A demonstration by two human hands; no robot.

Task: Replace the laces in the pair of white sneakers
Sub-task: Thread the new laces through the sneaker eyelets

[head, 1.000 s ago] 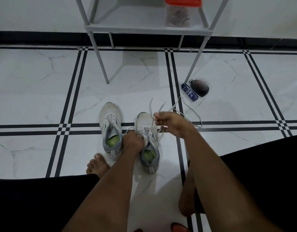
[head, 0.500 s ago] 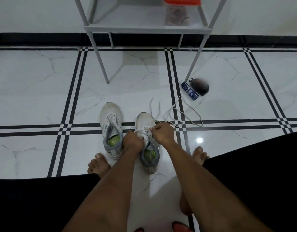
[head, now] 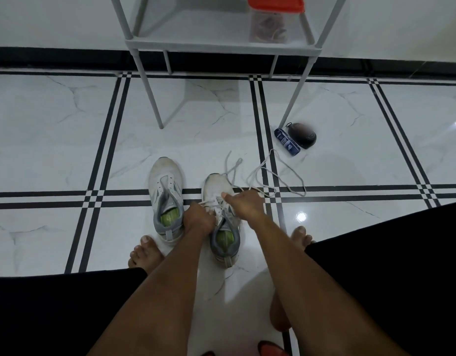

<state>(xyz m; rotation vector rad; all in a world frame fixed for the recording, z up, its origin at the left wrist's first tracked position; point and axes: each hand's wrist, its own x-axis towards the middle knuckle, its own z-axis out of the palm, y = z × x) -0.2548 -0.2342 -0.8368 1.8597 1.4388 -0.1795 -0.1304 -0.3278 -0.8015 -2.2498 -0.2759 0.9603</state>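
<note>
My left hand (head: 197, 220) gripped the right sneaker (head: 223, 217) on the floor (head: 67, 140), my right hand (head: 243, 205) pinched its lace (head: 278, 173), the other sneaker (head: 165, 194) just beside.

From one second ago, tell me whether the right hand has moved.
Yes. The right hand has come back toward the person and down onto the right sneaker, judged against the black floor stripes, which it reached past earlier.

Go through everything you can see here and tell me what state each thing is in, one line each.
left sneaker: upright, unlaced
right sneaker: upright, partly laced
lace: loose ends trailing on floor
left hand: gripping right sneaker
right hand: pinching lace
container: lid on, on rack
blue tube: lying flat
</note>
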